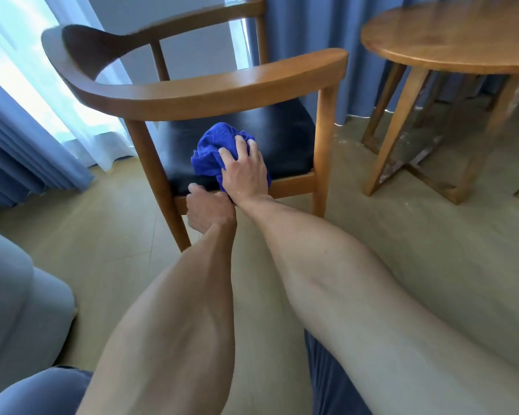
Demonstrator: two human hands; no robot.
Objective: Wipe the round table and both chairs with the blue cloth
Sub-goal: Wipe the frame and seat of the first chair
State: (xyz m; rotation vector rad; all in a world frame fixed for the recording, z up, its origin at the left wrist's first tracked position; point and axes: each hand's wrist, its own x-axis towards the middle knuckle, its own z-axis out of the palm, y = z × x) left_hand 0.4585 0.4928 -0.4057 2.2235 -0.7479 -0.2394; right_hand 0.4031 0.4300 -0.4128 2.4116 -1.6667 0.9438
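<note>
A wooden chair [210, 88] with a curved armrest and a black seat [282, 139] stands ahead of me. My right hand [243, 170] reaches under the armrest and grips the bunched blue cloth [210, 151], which lies pressed on the black seat near its near edge. My left hand [206, 209] is below it, curled around the wooden seat rail at the chair's near side. The round wooden table [450, 34] stands at the upper right, apart from both hands.
Blue curtains [21, 151] and a bright window hang behind the chair. A grey upholstered piece [15, 295] sits at the lower left. The table's crossed wooden legs [402, 151] stand on the pale floor at right. Another wooden leg shows at the far right edge.
</note>
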